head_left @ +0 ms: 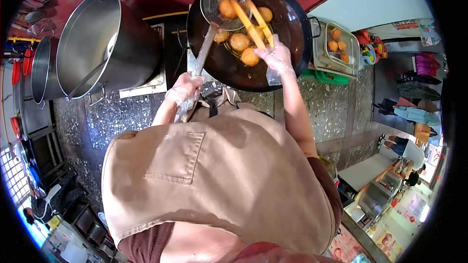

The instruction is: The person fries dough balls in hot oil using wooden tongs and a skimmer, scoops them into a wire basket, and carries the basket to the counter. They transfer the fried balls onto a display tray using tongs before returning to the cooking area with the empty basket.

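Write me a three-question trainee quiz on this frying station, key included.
1. What does the left hand hold?
2. True or false: the right hand, holding the yellow sticks, wears a clear glove.
3. Where is the tray of golden-brown balls, relative to the wok? A) left of it B) inside it C) right of it

Key:
1. The wire strainer, by its handle
2. True
3. C
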The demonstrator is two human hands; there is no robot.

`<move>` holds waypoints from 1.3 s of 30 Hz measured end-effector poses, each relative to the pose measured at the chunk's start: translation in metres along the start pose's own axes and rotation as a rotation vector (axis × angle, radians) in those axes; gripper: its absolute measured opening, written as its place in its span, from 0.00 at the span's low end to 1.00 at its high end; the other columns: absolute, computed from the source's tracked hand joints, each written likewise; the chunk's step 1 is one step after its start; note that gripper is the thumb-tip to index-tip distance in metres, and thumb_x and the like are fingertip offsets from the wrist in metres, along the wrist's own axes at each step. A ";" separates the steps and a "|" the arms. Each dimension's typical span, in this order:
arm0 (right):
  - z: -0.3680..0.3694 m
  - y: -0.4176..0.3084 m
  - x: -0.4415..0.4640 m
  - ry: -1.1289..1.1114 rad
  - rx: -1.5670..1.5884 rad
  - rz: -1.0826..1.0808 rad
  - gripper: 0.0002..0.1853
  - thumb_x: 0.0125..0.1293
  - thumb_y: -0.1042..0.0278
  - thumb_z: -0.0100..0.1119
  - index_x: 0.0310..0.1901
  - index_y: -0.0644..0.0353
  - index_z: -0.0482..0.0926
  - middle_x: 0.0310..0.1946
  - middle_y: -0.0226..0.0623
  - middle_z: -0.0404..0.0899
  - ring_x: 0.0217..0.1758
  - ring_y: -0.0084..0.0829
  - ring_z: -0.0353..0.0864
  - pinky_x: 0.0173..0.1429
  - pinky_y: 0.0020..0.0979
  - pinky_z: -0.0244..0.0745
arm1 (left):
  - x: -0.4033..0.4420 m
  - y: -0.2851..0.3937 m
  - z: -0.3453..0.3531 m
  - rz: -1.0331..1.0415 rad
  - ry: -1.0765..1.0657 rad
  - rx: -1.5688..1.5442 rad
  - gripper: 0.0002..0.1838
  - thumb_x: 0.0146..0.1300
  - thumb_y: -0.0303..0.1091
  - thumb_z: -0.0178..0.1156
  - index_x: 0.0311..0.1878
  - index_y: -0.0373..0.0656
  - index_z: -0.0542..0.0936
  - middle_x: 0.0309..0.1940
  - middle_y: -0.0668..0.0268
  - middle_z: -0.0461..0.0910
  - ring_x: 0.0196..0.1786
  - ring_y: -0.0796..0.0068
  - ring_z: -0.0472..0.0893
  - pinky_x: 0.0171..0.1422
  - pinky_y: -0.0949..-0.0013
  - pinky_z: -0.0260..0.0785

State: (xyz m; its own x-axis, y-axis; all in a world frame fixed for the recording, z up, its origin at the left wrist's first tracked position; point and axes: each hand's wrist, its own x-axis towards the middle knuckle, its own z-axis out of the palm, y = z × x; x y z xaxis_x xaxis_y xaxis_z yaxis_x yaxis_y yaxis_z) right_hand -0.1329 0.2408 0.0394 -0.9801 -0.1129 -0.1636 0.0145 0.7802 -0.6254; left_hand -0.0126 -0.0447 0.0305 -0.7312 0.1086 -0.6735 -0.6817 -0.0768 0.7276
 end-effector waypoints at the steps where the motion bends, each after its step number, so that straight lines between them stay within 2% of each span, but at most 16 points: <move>1: -0.007 -0.007 -0.002 0.041 -0.074 0.009 0.42 0.43 0.48 0.68 0.53 0.71 0.64 0.40 0.57 0.75 0.44 0.50 0.77 0.48 0.40 0.71 | -0.002 0.005 0.001 -0.016 -0.027 0.025 0.08 0.57 0.31 0.58 0.32 0.40 0.69 0.16 0.71 0.68 0.14 0.82 0.67 0.16 0.77 0.58; 2: -0.010 -0.010 -0.006 0.197 -0.164 -0.003 0.36 0.44 0.51 0.70 0.48 0.69 0.68 0.39 0.56 0.77 0.44 0.47 0.79 0.45 0.37 0.72 | -0.006 0.009 0.001 -0.019 -0.030 0.028 0.08 0.57 0.31 0.58 0.32 0.40 0.69 0.16 0.71 0.68 0.14 0.82 0.67 0.16 0.77 0.58; 3: -0.015 -0.008 -0.011 0.238 -0.165 0.032 0.37 0.44 0.49 0.69 0.49 0.69 0.67 0.40 0.57 0.77 0.44 0.49 0.78 0.46 0.39 0.72 | -0.010 0.013 0.000 -0.002 -0.024 -0.001 0.09 0.58 0.31 0.59 0.34 0.40 0.68 0.16 0.71 0.68 0.14 0.82 0.66 0.16 0.77 0.58; 5: -0.034 -0.007 -0.023 0.167 -0.108 0.155 0.37 0.44 0.49 0.68 0.47 0.67 0.64 0.39 0.57 0.75 0.45 0.52 0.76 0.48 0.43 0.70 | -0.016 0.018 -0.004 0.010 -0.020 -0.027 0.10 0.58 0.32 0.59 0.35 0.41 0.67 0.16 0.71 0.68 0.14 0.82 0.66 0.16 0.77 0.58; 7: -0.036 0.014 -0.033 0.256 -0.203 0.192 0.36 0.44 0.50 0.68 0.48 0.67 0.64 0.40 0.57 0.75 0.46 0.52 0.76 0.49 0.43 0.70 | -0.019 0.027 -0.008 0.068 -0.025 -0.033 0.11 0.58 0.34 0.60 0.36 0.42 0.67 0.16 0.71 0.67 0.14 0.83 0.65 0.16 0.77 0.57; 10: -0.034 0.030 -0.037 0.268 -0.308 0.262 0.41 0.44 0.50 0.68 0.54 0.70 0.62 0.43 0.57 0.75 0.47 0.50 0.76 0.51 0.42 0.71 | -0.020 0.039 -0.010 0.115 -0.011 -0.010 0.12 0.60 0.35 0.59 0.35 0.42 0.67 0.16 0.72 0.68 0.13 0.83 0.65 0.15 0.77 0.57; 12: -0.031 0.032 -0.037 0.154 -0.375 0.306 0.47 0.45 0.49 0.67 0.59 0.74 0.56 0.44 0.56 0.74 0.48 0.49 0.76 0.52 0.40 0.71 | -0.023 0.045 -0.010 0.146 -0.008 0.009 0.12 0.60 0.37 0.59 0.33 0.42 0.67 0.16 0.72 0.68 0.12 0.83 0.65 0.15 0.78 0.58; 13: -0.027 0.032 -0.034 0.126 -0.406 0.287 0.50 0.44 0.49 0.66 0.61 0.75 0.52 0.45 0.56 0.74 0.47 0.48 0.76 0.52 0.39 0.71 | -0.026 0.048 -0.009 0.147 -0.010 0.015 0.12 0.60 0.37 0.59 0.33 0.42 0.67 0.16 0.72 0.68 0.12 0.83 0.65 0.15 0.78 0.58; 21: 0.000 0.030 -0.008 0.112 -0.572 0.142 0.47 0.44 0.55 0.63 0.62 0.75 0.53 0.44 0.54 0.73 0.44 0.45 0.77 0.50 0.36 0.71 | -0.047 0.037 -0.013 0.147 0.099 -0.002 0.11 0.56 0.36 0.62 0.27 0.43 0.71 0.13 0.73 0.68 0.12 0.84 0.65 0.15 0.78 0.54; 24: 0.012 0.029 0.014 0.124 -0.677 0.074 0.44 0.45 0.57 0.61 0.62 0.74 0.55 0.43 0.48 0.73 0.44 0.43 0.77 0.49 0.39 0.70 | -0.053 0.027 -0.021 0.078 0.144 0.060 0.11 0.56 0.37 0.62 0.31 0.43 0.72 0.14 0.73 0.68 0.13 0.84 0.65 0.17 0.78 0.56; 28: 0.026 0.024 0.046 0.096 -0.743 0.072 0.41 0.50 0.59 0.59 0.62 0.73 0.55 0.46 0.47 0.73 0.46 0.40 0.76 0.50 0.38 0.69 | -0.056 0.017 -0.023 0.022 0.177 0.116 0.12 0.56 0.37 0.63 0.36 0.42 0.71 0.15 0.74 0.69 0.15 0.84 0.65 0.18 0.78 0.57; 33: 0.034 0.031 0.072 0.029 -0.767 0.137 0.39 0.51 0.57 0.60 0.60 0.72 0.59 0.50 0.48 0.73 0.50 0.39 0.76 0.53 0.36 0.69 | -0.064 0.013 -0.015 -0.016 0.232 0.071 0.13 0.56 0.37 0.63 0.36 0.41 0.71 0.15 0.75 0.68 0.15 0.85 0.65 0.19 0.79 0.58; 35: 0.023 0.028 0.071 -0.072 -0.513 0.199 0.37 0.49 0.53 0.64 0.55 0.71 0.63 0.47 0.47 0.75 0.50 0.38 0.77 0.52 0.34 0.70 | -0.062 0.006 -0.015 -0.010 0.197 0.038 0.12 0.56 0.37 0.63 0.35 0.41 0.72 0.14 0.75 0.68 0.14 0.85 0.64 0.18 0.79 0.57; 36: 0.027 0.045 0.080 -0.104 -0.310 0.242 0.33 0.44 0.51 0.68 0.46 0.67 0.70 0.42 0.48 0.77 0.47 0.37 0.78 0.49 0.32 0.71 | -0.064 0.007 -0.011 0.003 0.214 0.011 0.12 0.56 0.37 0.63 0.33 0.40 0.72 0.14 0.74 0.68 0.13 0.85 0.64 0.16 0.79 0.55; 37: 0.024 0.054 0.083 -0.213 0.132 0.331 0.26 0.44 0.55 0.70 0.41 0.65 0.75 0.37 0.44 0.79 0.42 0.40 0.78 0.47 0.35 0.70 | -0.065 0.005 -0.010 0.002 0.218 0.003 0.12 0.56 0.37 0.63 0.33 0.40 0.72 0.14 0.74 0.68 0.13 0.85 0.64 0.16 0.79 0.55; 39: 0.019 0.061 0.078 -0.326 0.740 0.563 0.17 0.48 0.59 0.69 0.37 0.58 0.78 0.29 0.35 0.77 0.27 0.25 0.74 0.31 0.25 0.70 | -0.063 0.005 -0.010 0.013 0.216 0.019 0.13 0.55 0.37 0.63 0.32 0.39 0.71 0.14 0.74 0.68 0.13 0.85 0.64 0.15 0.79 0.54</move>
State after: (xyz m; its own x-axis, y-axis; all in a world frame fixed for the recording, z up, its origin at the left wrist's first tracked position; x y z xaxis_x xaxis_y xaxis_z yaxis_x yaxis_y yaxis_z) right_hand -0.2044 0.2683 -0.0259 -0.6910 -0.0936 -0.7168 0.6916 0.2030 -0.6932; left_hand 0.0301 -0.0622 0.0750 -0.7301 -0.1068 -0.6750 -0.6731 -0.0582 0.7372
